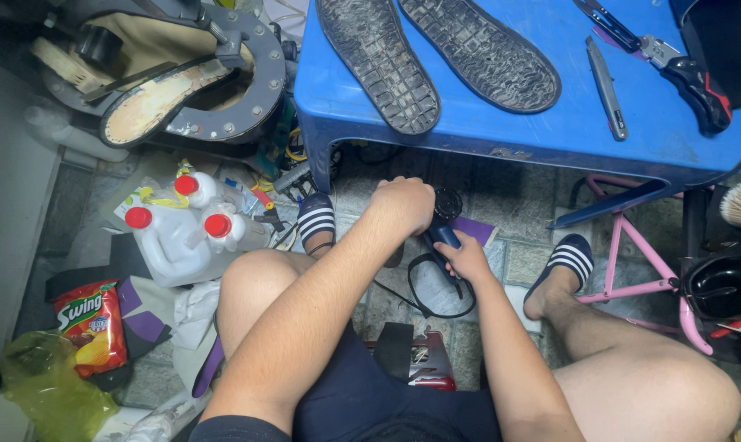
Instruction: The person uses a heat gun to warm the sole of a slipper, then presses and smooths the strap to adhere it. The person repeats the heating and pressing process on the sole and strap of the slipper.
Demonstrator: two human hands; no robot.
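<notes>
I sit looking down between my knees at a tiled floor. My left hand (403, 205) is closed in a fist just under the front edge of the blue plastic table (501, 131); what it grips is hidden. My right hand (466, 258) is wrapped around a dark blue handheld tool (444, 235) with a black cord (424, 295) looping down from it. A purple sheet (475, 229) lies just behind the tool. Two black rubber shoe soles (379, 61) (481, 49) lie tread-up on the table.
On the table's right lie a utility knife (606, 88) and black-handled pliers (690, 78). White jugs with red caps (182, 233), a red snack bag (92, 323) and a yellow plastic bag (43, 385) crowd the left floor. A metal shoe machine (182, 82) stands upper left, a pink frame (632, 262) right.
</notes>
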